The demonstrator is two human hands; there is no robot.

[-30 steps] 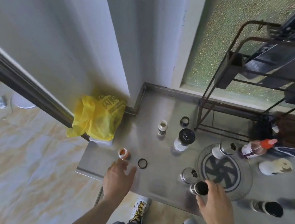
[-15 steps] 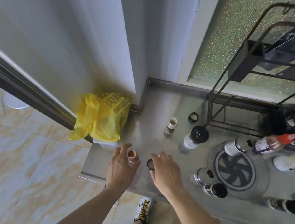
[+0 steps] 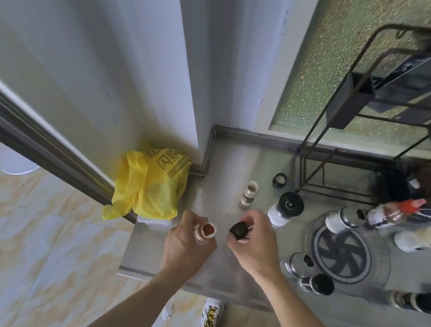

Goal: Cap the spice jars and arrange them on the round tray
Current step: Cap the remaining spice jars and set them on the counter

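Note:
My left hand [image 3: 188,244] grips a small open jar [image 3: 207,230] with red-brown spice inside, held above the steel counter [image 3: 207,273]. My right hand [image 3: 255,244] pinches a black cap [image 3: 238,230] just to the right of that jar, a small gap between them. The round clear tray [image 3: 380,265] with a black swirl in its middle lies to the right. A white jar [image 3: 342,218] stands on its far edge. Two capped jars [image 3: 298,264] [image 3: 317,283] stand at its near left edge. Another open jar [image 3: 249,193] and a loose black cap ring [image 3: 280,179] stand farther back.
A black-topped grinder [image 3: 285,208] stands behind my right hand. A red-capped sauce bottle [image 3: 391,214], a pale jar [image 3: 421,240] and a dark jar [image 3: 417,302] lie right of the tray. A wire rack [image 3: 354,146] fills the back right. A yellow bag [image 3: 151,184] sits at the counter's left edge.
My left hand closed on the small open jar and lifted it. My right hand crossed from the tray side, picked the black cap off the counter and brought it beside the jar.

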